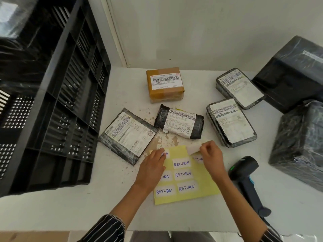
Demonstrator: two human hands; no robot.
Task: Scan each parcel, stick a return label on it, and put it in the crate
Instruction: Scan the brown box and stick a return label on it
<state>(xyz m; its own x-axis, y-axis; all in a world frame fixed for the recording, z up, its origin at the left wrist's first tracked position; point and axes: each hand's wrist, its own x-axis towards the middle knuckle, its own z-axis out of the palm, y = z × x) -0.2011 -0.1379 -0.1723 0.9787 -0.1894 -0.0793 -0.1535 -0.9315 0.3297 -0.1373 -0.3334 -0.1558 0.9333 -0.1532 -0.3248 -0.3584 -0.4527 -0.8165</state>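
**Return label**: white, partly peeled, curling up off the upper edge of the yellow backing sheet, lower centre of the frame. My right hand pinches its free end between thumb and fingertips. My left hand lies on the upper left of the sheet, fingers straight, pressing it to the desk.

**Other labels**: several on the sheet, in rows, each handwritten "RETURN"; some are partly covered by my hands.

**Parcels**, on the desk above the sheet:
- flat black parcel with a white shipping label, left of centre, near the crate
- rolled black parcel, centre, barcode label facing up
- brown taped box, further up the frame, barcode label on top
- two black film-wrapped parcels, one right of centre and one above it, both with white labels on top
- two bulky black wrapped parcels at the right edge, one upper and one lower

**Scanner**: dark handheld unit lying on the desk just right of my right forearm, with a green light on its head.

**Crate**: black slotted plastic, filling the left of the frame and standing on the desk. Its contents are too blurred to tell.

**Sleeves**: dark with white stripes, at the bottom edge.
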